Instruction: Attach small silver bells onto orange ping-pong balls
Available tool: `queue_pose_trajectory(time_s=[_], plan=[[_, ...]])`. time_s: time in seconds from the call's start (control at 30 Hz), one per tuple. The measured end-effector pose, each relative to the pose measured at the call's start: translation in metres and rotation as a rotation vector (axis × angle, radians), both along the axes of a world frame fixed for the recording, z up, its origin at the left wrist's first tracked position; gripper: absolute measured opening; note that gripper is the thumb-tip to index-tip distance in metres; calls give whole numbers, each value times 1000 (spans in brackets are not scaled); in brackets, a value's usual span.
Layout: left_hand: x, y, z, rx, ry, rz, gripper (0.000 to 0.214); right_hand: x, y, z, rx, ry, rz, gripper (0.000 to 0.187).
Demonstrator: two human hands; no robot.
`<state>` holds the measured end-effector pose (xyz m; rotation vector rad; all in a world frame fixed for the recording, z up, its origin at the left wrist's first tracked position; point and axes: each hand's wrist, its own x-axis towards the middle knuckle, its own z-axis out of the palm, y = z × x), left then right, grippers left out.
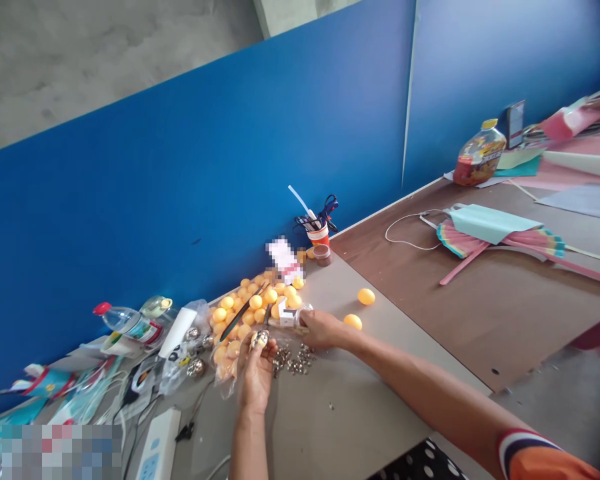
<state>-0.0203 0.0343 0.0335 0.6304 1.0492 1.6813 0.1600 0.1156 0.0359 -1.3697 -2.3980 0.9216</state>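
My left hand (257,379) grips a small orange-yellow ball (259,339) whose upper side is covered with shiny silver pieces. Just to its right, my right hand (323,329) is closed beside a small white box (288,316) and some clear plastic; what its fingers pinch is hidden. Below the hands lie many loose silver metal bits (300,361) on the grey tabletop. Behind them spreads a heap of orange balls (244,317), partly bagged, with a dark, long, thin tool (240,317) on top. Silver-covered balls (195,367) sit to the left.
A clear bottle with a red cap (130,325) and a white power strip (159,445) are at left. Two loose balls (366,297) lie right of my right hand. By the blue partition (205,173) stands a cup of pens (319,235). Farther right are a drink bottle (480,157) and pleated paper (500,235).
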Motion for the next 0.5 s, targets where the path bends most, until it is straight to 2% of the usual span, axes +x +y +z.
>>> queue_pose_trajectory(time_s=[0.17, 0.33, 0.5], plan=[[-1, -1, 1, 14, -44, -12, 34, 0, 5, 1, -41, 107, -31, 45], [-2, -1, -2, 26, -42, -3, 41, 2, 9, 10, -132, 196, -16, 35], [-2, -1, -2, 13, -70, -2, 41, 2, 8, 8, -217, 301, 29, 24]])
